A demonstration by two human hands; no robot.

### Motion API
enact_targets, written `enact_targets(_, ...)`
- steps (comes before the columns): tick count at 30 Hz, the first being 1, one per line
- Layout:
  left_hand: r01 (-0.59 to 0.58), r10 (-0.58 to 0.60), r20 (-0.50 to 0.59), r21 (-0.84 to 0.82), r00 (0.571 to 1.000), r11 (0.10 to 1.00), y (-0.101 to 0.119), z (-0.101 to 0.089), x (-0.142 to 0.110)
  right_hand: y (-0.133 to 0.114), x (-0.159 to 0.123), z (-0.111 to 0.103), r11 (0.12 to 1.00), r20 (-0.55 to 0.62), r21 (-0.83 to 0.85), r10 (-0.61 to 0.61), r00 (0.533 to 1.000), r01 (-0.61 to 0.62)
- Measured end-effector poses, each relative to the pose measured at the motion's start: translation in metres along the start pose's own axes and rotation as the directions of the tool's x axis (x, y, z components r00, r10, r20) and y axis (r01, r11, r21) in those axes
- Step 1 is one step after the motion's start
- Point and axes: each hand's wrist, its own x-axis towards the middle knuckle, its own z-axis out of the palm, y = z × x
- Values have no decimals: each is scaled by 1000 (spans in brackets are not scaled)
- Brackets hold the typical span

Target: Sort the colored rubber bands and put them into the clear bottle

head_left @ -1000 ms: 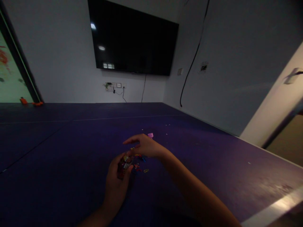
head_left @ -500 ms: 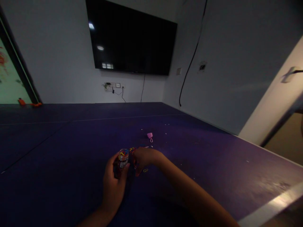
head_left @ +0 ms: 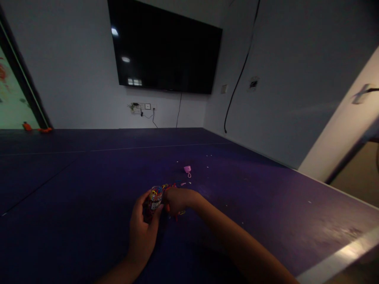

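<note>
My left hand (head_left: 143,221) is wrapped round a small clear jar (head_left: 155,199) with a label. Inside the jar are colourful looped pieces that look like paper clips. Right beside the jar, my right hand (head_left: 177,200) points down with its fingers curled; what they hold, if anything, is hidden. More colourful paper clips (head_left: 168,186) lie on the floor behind that hand. A yellow paper clip (head_left: 181,213) and some red pieces show below it. Farther off sits a small pink object with a loop (head_left: 187,169).
The purple floor (head_left: 89,189) has small white scraps scattered on it. A large dark television (head_left: 166,47) hangs on the far wall above sockets and cables. A black cable (head_left: 237,85) dangles at the right wall. Orange objects (head_left: 27,126) lie at the far left.
My right hand has shifted slightly and its fingers have curled in closer to the jar. More of the paper clips behind it now show, and red pieces appear below it.
</note>
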Motion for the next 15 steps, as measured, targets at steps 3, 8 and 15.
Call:
enact_targets(3, -6, 6, 9, 7, 1000, 1000, 0, 0, 1, 13, -1, -2, 998, -7, 9, 65, 998, -65)
enact_targets(8, -32, 32, -2, 48, 999, 998, 1, 0, 0, 35, -5, -10, 969, -172, 36, 249, 953, -246)
enact_targets(15, -19, 19, 3, 23, 1000, 1000, 0, 0, 0, 41, -16, -17, 949, -135, 152, 298, 945, -278)
